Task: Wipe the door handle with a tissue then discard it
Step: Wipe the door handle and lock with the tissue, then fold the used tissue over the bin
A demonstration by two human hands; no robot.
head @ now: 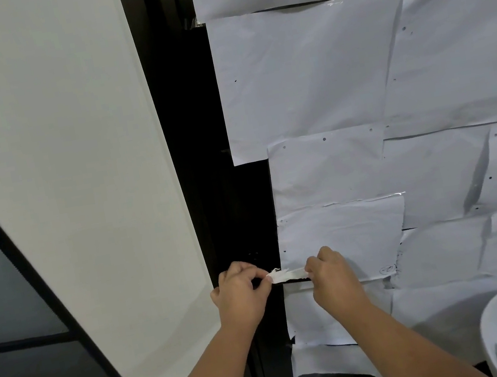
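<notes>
Against the black door frame, a thin white crumpled tissue stretches taut, ragged-edged. Left hand pinches one end. Right hand pinches the other.

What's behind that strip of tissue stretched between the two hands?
Behind the tissue pinched by the left hand and right hand is the dark door, with white paper sheets taped over it. A dark bar shows just below the tissue; the handle itself is mostly covered.
</notes>
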